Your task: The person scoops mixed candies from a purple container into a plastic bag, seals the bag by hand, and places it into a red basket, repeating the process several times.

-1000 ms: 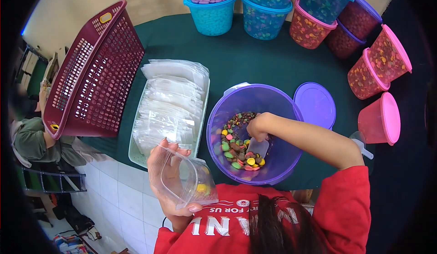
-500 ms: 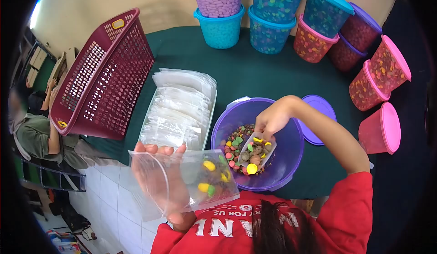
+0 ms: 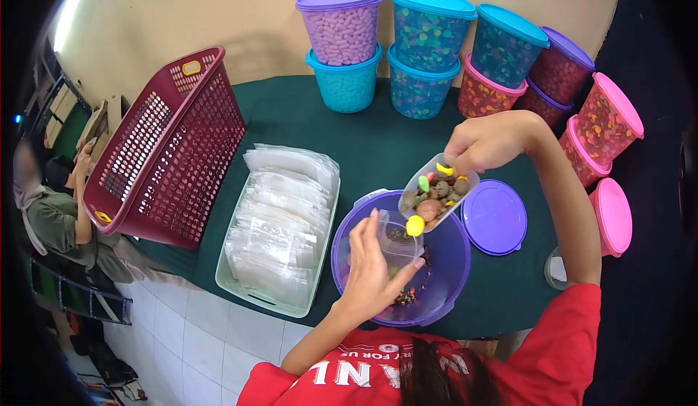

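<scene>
My right hand [image 3: 488, 141] grips a clear plastic scoop [image 3: 474, 181] filled with brown, yellow, green and pink pieces that look like candy. The scoop is tilted, its lower end close to the mouth of a clear plastic bag [image 3: 401, 240]. My left hand [image 3: 369, 271] holds that bag with fingers and thumb around it; a yellow piece [image 3: 415, 225] is at the scoop's lip beside the bag's opening. Both are above a purple tub [image 3: 458, 290] with small colourful pieces in its bottom, partly hidden by my left hand and the bag.
A pale green tray [image 3: 318, 290] of stacked clear bags [image 3: 280, 217] stands left of the tub. Beyond it is a maroon basket [image 3: 174, 166]. A purple lid [image 3: 494, 217] lies at right. Stacked lidded containers [image 3: 429, 39] line the back. Another person [image 3: 62, 210] is at far left.
My right hand has lifted the loaded scoop out of the tub, up and to the right. My left hand has brought the bag rightward over the tub, its opening toward the scoop.
</scene>
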